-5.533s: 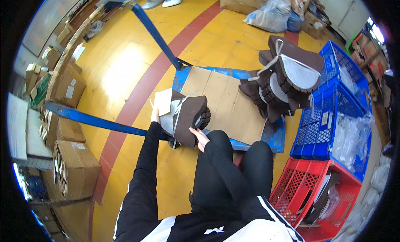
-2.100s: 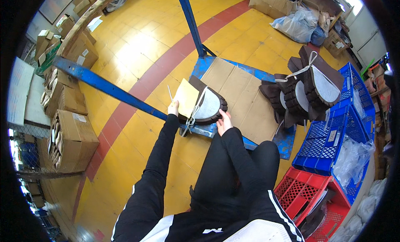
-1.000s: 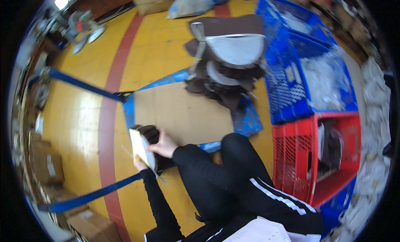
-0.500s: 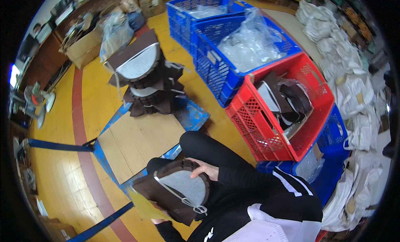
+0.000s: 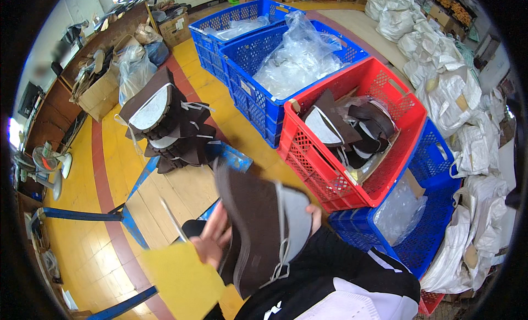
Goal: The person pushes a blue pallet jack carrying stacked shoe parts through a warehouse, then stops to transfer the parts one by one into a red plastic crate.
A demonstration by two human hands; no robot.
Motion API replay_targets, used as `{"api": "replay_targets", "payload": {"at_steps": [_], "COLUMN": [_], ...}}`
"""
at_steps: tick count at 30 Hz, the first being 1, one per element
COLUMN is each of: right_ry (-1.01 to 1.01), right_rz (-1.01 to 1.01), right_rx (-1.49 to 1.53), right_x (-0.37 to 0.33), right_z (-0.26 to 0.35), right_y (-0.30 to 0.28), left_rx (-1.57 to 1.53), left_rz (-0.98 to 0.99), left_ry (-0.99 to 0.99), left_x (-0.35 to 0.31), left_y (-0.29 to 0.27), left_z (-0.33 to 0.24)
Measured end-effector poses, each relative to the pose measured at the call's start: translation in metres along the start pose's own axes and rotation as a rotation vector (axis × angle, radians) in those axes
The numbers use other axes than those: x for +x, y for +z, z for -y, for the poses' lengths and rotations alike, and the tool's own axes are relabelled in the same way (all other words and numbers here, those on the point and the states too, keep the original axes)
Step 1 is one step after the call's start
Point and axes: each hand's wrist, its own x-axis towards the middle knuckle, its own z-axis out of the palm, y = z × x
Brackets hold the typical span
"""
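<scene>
A bundle of dark brown curved pieces with a pale grey lining is tilted up over my lap. White cord runs across it and ends in a loop. My right hand is closed on its grey right edge; the bundle hides part of the fingers. On the other side, my left hand has a yellow sheet caught at its thumb side, its blurred fingers close to the brown edge. A thin pale stick points up beside that hand; whether it is held I cannot tell.
Similar brown bundles are stacked ahead on a blue stand topped with cardboard. On the right, a red crate holds more brown pieces. Blue crates contain clear plastic. White sacks line the right side.
The bundle has been raised from my lap and tilted up, showing more of its brown face. My left hand and the yellow sheet have come up into fuller view. My right hand has shifted right.
</scene>
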Motion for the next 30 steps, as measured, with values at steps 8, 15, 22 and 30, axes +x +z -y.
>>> {"api": "replay_targets", "payload": {"at_steps": [8,15,22,30], "right_ry": [-0.730,-0.781,-0.575,-0.690], "right_rz": [0.002,-0.031,-0.320,-0.478], "right_rx": [-0.147,-0.029,-0.186,-0.324], "right_x": [0.019,0.067,0.135,0.129], "right_z": [0.194,0.274,0.291,0.324], "right_y": [-0.037,-0.035,-0.103,-0.137], "left_rx": [-0.467,-0.434,-0.403,-0.221], "left_rz": [0.390,0.089,-0.430,-0.462], "left_ry": [0.589,0.659,0.509,0.568], "left_x": [0.005,-0.035,-0.049,-0.001], "left_y": [-0.031,-0.065,-0.071,-0.064], "left_z": [-0.077,-0.069,0.001,0.006]}}
